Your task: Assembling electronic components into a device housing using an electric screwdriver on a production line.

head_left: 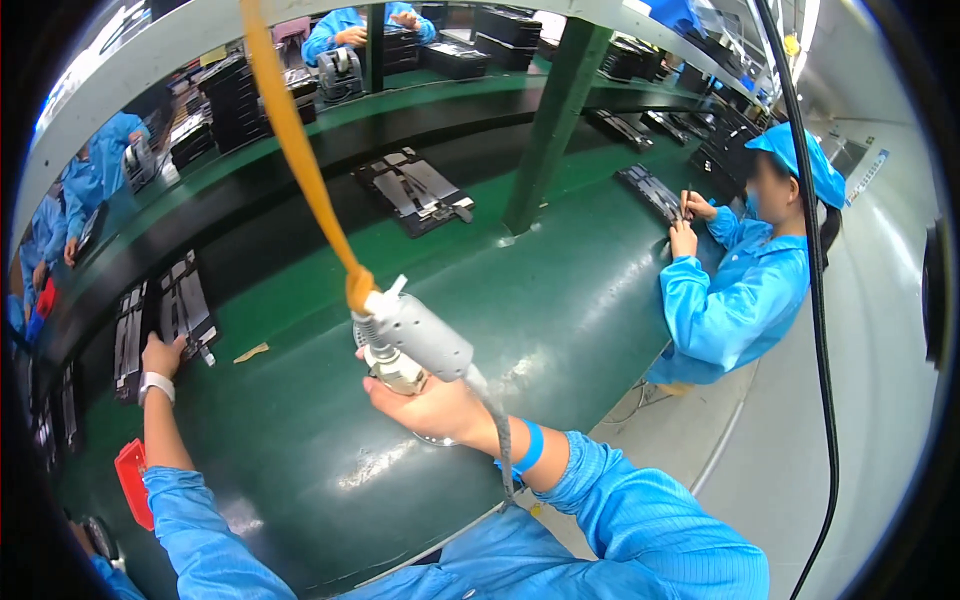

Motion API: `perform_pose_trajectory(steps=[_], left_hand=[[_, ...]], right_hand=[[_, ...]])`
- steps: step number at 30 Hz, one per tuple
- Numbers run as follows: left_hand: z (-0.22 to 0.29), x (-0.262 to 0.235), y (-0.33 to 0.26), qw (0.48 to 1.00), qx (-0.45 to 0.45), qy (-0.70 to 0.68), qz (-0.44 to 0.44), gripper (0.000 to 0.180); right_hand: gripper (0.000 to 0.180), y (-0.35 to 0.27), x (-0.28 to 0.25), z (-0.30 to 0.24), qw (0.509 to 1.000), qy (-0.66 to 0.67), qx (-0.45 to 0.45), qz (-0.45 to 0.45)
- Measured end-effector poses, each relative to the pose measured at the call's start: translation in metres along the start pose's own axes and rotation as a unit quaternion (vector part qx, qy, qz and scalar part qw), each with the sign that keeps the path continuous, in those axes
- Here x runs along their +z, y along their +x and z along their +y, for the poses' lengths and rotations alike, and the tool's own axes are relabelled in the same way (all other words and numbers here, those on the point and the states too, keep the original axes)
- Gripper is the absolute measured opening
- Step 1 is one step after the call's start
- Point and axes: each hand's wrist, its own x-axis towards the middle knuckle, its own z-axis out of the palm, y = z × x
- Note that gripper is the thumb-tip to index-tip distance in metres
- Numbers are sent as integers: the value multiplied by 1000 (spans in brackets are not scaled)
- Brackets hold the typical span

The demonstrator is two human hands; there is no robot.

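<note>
My right hand [450, 408] is wrapped round a corded hand tool [425, 335] with a grey cylindrical body and a metal fitting; its lower end is hidden. The tool hangs from an orange strap [300, 150]. At the left, my left hand [162, 354] grips the near edge of a flat black electronic assembly [188, 303] with silver strips, the thumb at its corner. Close beside that lies a second flat assembly [130, 335]. Another assembly [415, 190] rests farther off on the green bench.
A green post [560, 125] rises from the green bench [330, 420]. A red bin [132, 485] stands by my left forearm. To the right, a co-worker [745, 280] handles an assembly [652, 192]. A black cable [815, 300] hangs at the right. Stacked black trays [232, 105] stand beyond.
</note>
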Motion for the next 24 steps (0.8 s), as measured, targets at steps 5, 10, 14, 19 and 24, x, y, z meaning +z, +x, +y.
perform_pose_trajectory(steps=[5, 10, 14, 19, 24], left_hand=[[17, -10, 13, 960, -132, -223, -106, 55], [42, -11, 17, 746, -210, -601, -194, 12], [49, -32, 1, 620, -249, -730, -146, 18], [37, -36, -19, 527, -116, -816, -206, 25], [75, -47, -57, 534, -78, -825, -166, 46]], right_hand=[[35, -8, -12, 9, 991, -119, -38, -47], [35, 1, -14, -5, 997, -66, -27, -14], [40, 2, -3, -2, 999, -26, 4, -22], [42, 1, 6, 1, 1000, 0, 23, -21], [26, 0, 13, -17, 996, 25, 77, 37]])
